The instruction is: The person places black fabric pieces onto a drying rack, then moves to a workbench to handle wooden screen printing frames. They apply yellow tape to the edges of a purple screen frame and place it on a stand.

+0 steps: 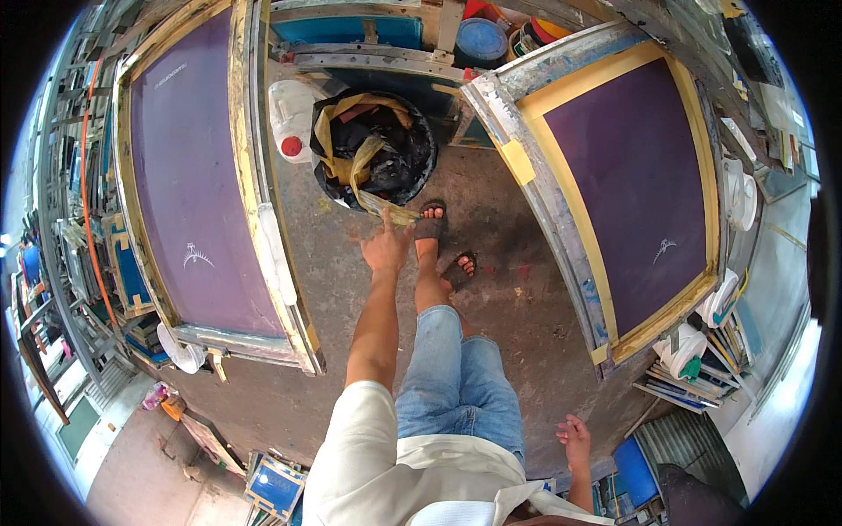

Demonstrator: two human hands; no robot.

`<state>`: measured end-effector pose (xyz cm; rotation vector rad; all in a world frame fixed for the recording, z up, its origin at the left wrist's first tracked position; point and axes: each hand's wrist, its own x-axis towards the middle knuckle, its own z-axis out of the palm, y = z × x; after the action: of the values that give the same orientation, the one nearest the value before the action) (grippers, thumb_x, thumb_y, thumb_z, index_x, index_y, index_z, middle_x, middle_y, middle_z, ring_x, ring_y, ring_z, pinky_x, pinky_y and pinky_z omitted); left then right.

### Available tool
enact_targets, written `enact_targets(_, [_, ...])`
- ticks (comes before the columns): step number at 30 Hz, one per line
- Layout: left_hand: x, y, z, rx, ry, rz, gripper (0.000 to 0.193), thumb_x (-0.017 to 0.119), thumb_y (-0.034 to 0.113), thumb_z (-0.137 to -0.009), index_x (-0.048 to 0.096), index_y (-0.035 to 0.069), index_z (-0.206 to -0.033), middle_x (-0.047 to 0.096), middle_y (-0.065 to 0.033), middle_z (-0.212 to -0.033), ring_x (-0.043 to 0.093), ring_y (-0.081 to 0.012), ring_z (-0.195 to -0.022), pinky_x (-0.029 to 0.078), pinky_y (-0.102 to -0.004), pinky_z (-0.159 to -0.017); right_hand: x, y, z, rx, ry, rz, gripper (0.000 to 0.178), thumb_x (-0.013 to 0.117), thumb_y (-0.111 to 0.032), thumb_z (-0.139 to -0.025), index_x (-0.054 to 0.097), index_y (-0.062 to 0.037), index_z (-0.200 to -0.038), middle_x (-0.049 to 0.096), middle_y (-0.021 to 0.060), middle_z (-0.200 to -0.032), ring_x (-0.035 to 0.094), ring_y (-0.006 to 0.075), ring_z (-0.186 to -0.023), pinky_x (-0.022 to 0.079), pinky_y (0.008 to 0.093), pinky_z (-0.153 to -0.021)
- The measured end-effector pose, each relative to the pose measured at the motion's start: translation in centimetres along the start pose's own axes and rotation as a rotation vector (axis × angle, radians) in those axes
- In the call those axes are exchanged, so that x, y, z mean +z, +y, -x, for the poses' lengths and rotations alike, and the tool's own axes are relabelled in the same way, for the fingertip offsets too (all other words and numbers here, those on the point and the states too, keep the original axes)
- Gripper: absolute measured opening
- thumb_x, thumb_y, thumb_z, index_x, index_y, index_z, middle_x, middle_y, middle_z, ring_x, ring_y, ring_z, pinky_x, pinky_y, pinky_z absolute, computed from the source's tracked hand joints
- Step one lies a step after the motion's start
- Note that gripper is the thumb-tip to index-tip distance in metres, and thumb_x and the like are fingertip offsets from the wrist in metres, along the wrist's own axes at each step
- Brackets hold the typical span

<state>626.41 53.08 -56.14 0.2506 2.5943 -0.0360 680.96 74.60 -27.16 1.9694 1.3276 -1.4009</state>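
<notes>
My left hand (384, 252) reaches forward with its fingers spread, just short of a round black bin (431, 158). Crumpled yellow tape (364, 167) and dark waste fill the bin. One end of the tape hangs over the near rim by my fingertips; whether they touch it I cannot tell. Low on the right, my right hand (574, 441) hangs beside my body, fingers loosely bent and apart, holding nothing. A large screen-printing frame (184, 175) with purple mesh stands at my left. A second screen-printing frame (631, 193), edged in yellow tape, leans at my right.
A white jug (290, 118) with a red cap stands left of the bin. Behind are a blue-lidded tub (480, 41) and more frames. My sandaled feet (430, 223) are close to the bin. Stacked frames (693, 386) lie at right, and a blue-meshed frame (274, 486) lies lower left.
</notes>
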Motion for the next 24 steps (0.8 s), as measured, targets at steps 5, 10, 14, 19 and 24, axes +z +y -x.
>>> enact_targets(5, [-3.1, 2.2, 0.6, -0.053, -0.205, 0.069, 0.086, 0.053, 0.058, -0.090, 0.023, 0.017, -0.159, 0.072, -0.0218, -0.094, 0.072, -0.0377, -0.083, 0.055, -0.0461, -0.075, 0.1, -0.7, -1.0, -0.021, -0.022, -0.042, 0.032, 0.056, -0.022, -0.101, 0.059, -0.0074, -0.130, 0.070, 0.0080, -0.106, 0.066, 0.0138, -0.078, 0.051, 0.0250, -0.069])
enact_targets(10, [-3.2, 1.9, -1.5, -0.120, -0.080, 0.185, 0.058, 0.045, 0.045, -0.097, 0.040, 0.019, -0.150, 0.072, -0.0242, -0.090, 0.070, -0.0436, -0.080, 0.055, -0.0512, -0.074, 0.4, -2.2, -0.7, -0.041, -0.006, -0.006, 0.031, 0.056, -0.024, -0.103, 0.060, -0.0075, -0.129, 0.069, 0.0068, -0.103, 0.066, 0.0136, -0.080, 0.051, 0.0252, -0.068])
enact_targets(14, [-4.3, 2.0, 0.3, -0.110, 0.065, 0.270, 0.035, 0.046, 0.034, -0.100, 0.061, 0.016, -0.126, 0.072, -0.0189, -0.087, 0.070, -0.0406, -0.082, 0.054, -0.0523, -0.070, 0.2, 1.0, -1.8, -0.073, -0.009, -0.070, 0.028, 0.056, -0.024, -0.102, 0.062, -0.0047, -0.123, 0.069, 0.0067, -0.099, 0.064, 0.0137, -0.077, 0.051, 0.0262, -0.067])
enact_targets(19, [-3.7, 0.9, 9.1, 0.014, 0.016, 0.533, 0.030, 0.050, 0.033, -0.099, 0.066, 0.008, -0.098, 0.069, -0.0178, -0.099, 0.063, -0.0413, -0.100, 0.046, -0.0516, -0.092, 2.1, 2.2, -4.2, -0.188, -0.070, 0.017, 0.025, 0.059, -0.026, -0.101, 0.066, -0.0057, -0.113, 0.069, 0.0064, -0.089, 0.064, 0.0138, -0.070, 0.052, 0.0280, -0.064])
enact_targets(24, [3.6, -12.7, 20.4, 0.085, -0.022, 0.234, 0.049, 0.040, 0.048, -0.102, 0.072, 0.012, -0.111, 0.070, -0.0154, -0.110, 0.065, -0.0390, -0.103, 0.042, -0.0589, -0.094, 6.9, -5.2, -1.5, -0.267, -0.079, 0.239, 0.036, 0.053, -0.031, -0.103, 0.071, -0.0026, -0.090, 0.073, 0.0073, -0.080, 0.066, 0.0151, -0.067, 0.052, 0.0315, -0.063])
